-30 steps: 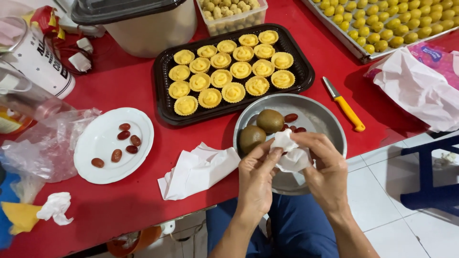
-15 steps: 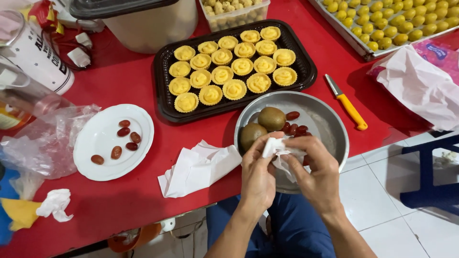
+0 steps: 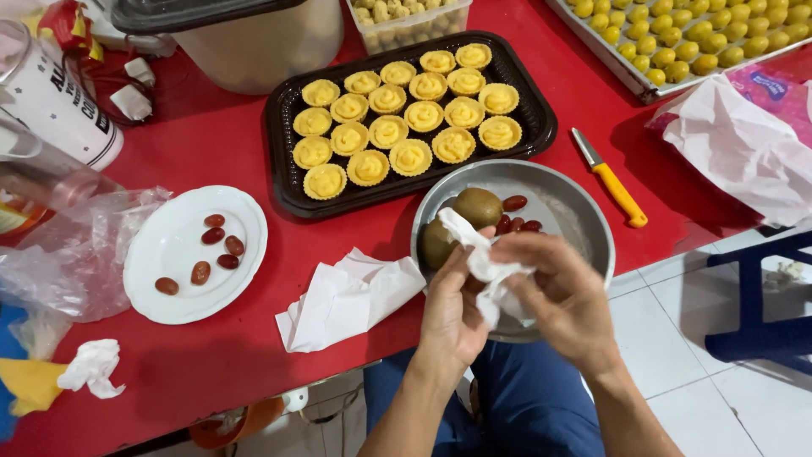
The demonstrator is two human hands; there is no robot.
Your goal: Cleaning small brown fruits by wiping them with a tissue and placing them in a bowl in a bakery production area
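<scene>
Tissue [image 3: 486, 267] in both hands overhangs bowl [image 3: 584, 220] rim.

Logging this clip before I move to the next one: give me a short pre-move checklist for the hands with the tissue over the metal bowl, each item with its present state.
1. Both hands on the tissue: ok; left hand and right hand each have a grip on it.
2. What the tissue wraps: cannot tell.
3. Hands above the metal bowl: ok.
4. Two kiwis and red fruits resting in the bowl: ok.
5. Orange-handled knife lying apart from both hands: ok.
</scene>
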